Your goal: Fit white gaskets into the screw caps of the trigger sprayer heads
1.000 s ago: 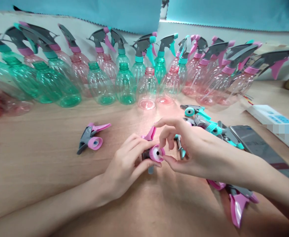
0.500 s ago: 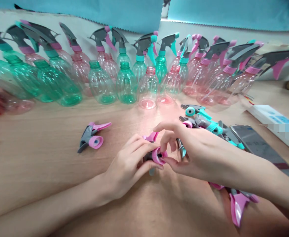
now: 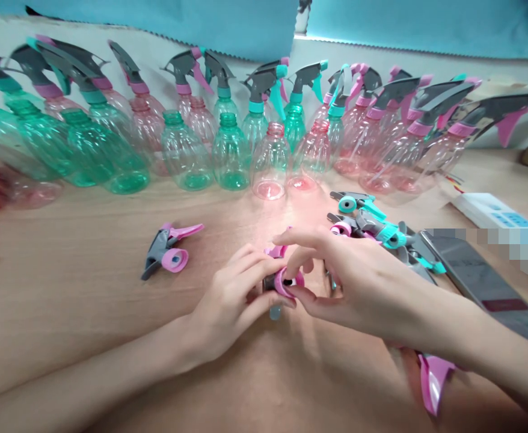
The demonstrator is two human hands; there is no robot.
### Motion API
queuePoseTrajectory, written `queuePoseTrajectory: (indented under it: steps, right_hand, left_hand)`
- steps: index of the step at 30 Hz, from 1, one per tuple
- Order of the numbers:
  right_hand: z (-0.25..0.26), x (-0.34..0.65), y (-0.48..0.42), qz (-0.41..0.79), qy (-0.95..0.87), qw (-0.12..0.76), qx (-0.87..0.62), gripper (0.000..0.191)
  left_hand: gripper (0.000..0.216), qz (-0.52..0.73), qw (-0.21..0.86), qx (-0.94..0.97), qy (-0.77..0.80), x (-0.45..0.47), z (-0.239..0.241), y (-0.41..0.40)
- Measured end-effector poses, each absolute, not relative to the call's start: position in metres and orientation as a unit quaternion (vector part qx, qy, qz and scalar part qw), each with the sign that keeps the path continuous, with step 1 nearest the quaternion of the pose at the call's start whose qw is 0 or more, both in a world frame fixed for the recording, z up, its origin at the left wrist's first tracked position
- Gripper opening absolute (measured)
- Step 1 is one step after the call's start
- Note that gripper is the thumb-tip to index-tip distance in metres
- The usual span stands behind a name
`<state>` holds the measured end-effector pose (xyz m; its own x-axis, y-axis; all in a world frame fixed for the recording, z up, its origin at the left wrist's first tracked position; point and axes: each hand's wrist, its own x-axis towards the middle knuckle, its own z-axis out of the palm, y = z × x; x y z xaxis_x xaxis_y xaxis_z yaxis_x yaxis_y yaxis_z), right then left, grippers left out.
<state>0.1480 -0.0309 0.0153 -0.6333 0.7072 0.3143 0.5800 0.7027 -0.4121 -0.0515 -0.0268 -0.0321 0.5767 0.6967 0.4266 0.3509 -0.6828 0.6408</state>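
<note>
Near the middle of the table, my left hand (image 3: 228, 307) grips a grey and pink trigger spray head (image 3: 280, 282), its fingers over the top and thumb below. The pink collar faces right, towards my right hand (image 3: 363, 279). Thumb and fingers of that hand pinch at the collar's opening, where a dark spot shows; whether they hold a separate small part cannot be made out. Another grey and pink spray head (image 3: 158, 252) lies on its side to the left. Right of my hands lies a pile of turquoise and pink spray heads (image 3: 392, 236).
Along the back stand green bottles (image 3: 231, 150) and pink bottles (image 3: 270, 159), several open, others with spray heads on. A phone (image 3: 485, 282) and a white power strip (image 3: 494, 210) lie at right. A pink trigger (image 3: 433, 379) shows beneath my right forearm.
My right hand has shifted slightly left and its fingertips sit closer in at the collar. The held spray head has turned a little in my left hand.
</note>
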Motion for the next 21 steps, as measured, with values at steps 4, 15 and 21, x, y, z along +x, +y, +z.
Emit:
queuePoseTrajectory:
  steps: [4,15,21]
  right_hand:
    - [0.008,0.145,-0.030,0.112,-0.870,0.277,-0.391,0.035]
    - [0.007,0.146,-0.029,0.154,-0.857,0.253,-0.421,0.036]
    - [0.007,0.141,-0.035,0.196,-0.839,0.257,-0.438,0.034]
  left_hand:
    - [0.016,0.371,0.240,0.836,0.326,-0.050,-0.033,-0.026]
    - [0.030,0.379,0.198,0.845,0.321,-0.051,-0.036,-0.028]
    - [0.031,0.357,0.140,0.861,0.335,-0.051,-0.035,-0.038]
